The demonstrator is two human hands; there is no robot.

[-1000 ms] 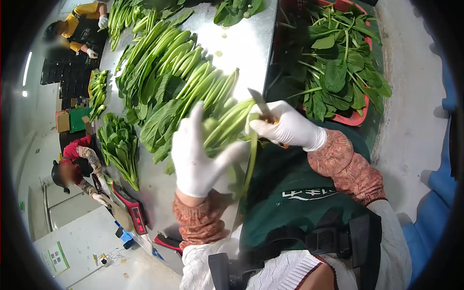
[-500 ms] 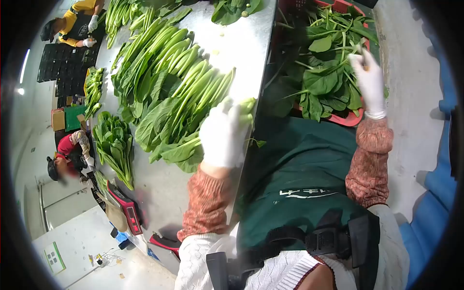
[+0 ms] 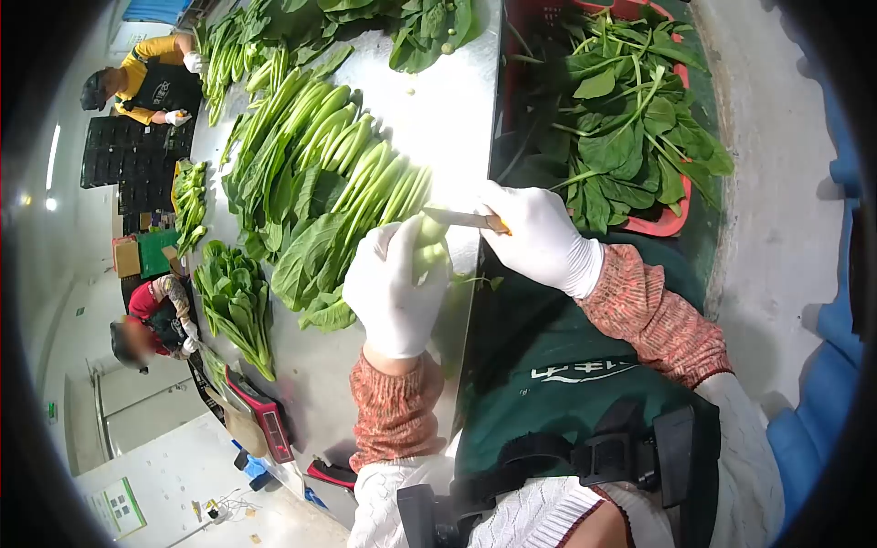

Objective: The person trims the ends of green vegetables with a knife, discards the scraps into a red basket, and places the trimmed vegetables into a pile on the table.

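My left hand (image 3: 395, 288), in a white glove, is closed around the pale stem end of a green vegetable (image 3: 427, 245) at the table's near edge. My right hand (image 3: 539, 233), also gloved, grips a small knife (image 3: 461, 218) with a yellowish handle. The knife's blade points left and meets the stems beside my left fingers. Just beyond my left hand, a long row of leafy greens (image 3: 343, 173) lies on the metal table (image 3: 434, 100), stems toward the right.
A red crate (image 3: 671, 222) of loose leaves stands at the right. Another bunch (image 3: 233, 297) and a red scale (image 3: 265, 416) are at the left. Two co-workers, one in yellow (image 3: 151, 73) and one in red (image 3: 151, 306), stand across the table.
My right hand has moved left from above the crate to the stems, where the knife now shows clearly. My left hand has shifted slightly left. The view has shifted a little.
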